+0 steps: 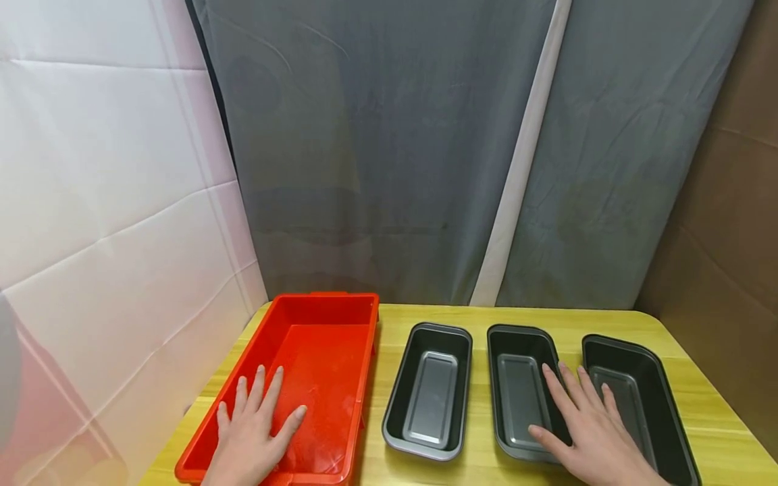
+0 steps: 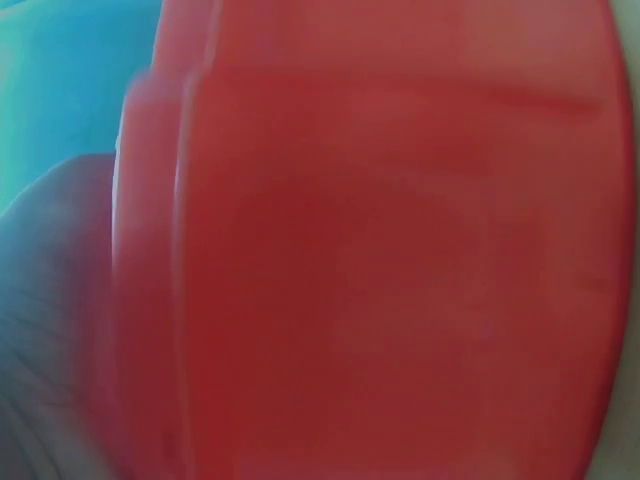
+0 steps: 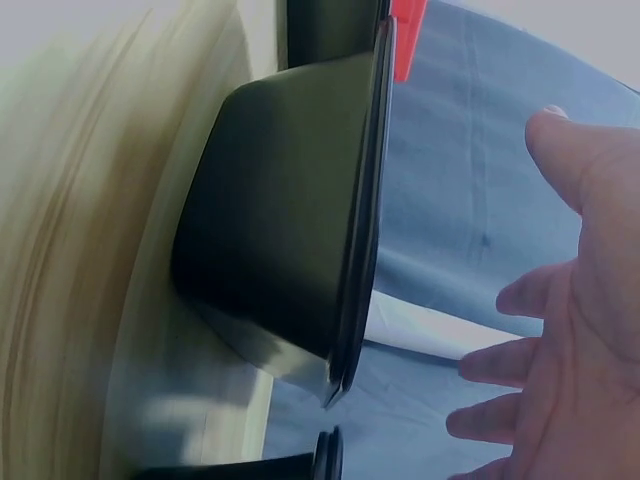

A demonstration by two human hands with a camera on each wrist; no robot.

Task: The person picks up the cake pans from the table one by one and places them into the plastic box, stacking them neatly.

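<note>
My left hand (image 1: 248, 432) is spread, palm down, over the near part of a red plastic tray (image 1: 325, 385). The left wrist view is filled by the tray's red outer wall (image 2: 380, 270), with part of the hand at its left edge. My right hand (image 1: 592, 425) has its fingers spread above two dark loaf pans, the middle one (image 1: 519, 398) and the right one (image 1: 620, 385). In the right wrist view this hand (image 3: 590, 300) is apart from the side of a dark pan (image 3: 290, 200) and holds nothing. Another loaf pan (image 1: 430, 398) stands between the hands.
All containers stand on a yellow wood-grain table (image 1: 486, 472). A grey curtain (image 1: 389, 169) with a pale strip hangs behind it. White cloth (image 1: 121, 169) borders the left side, and a brown panel (image 1: 723, 256) the right.
</note>
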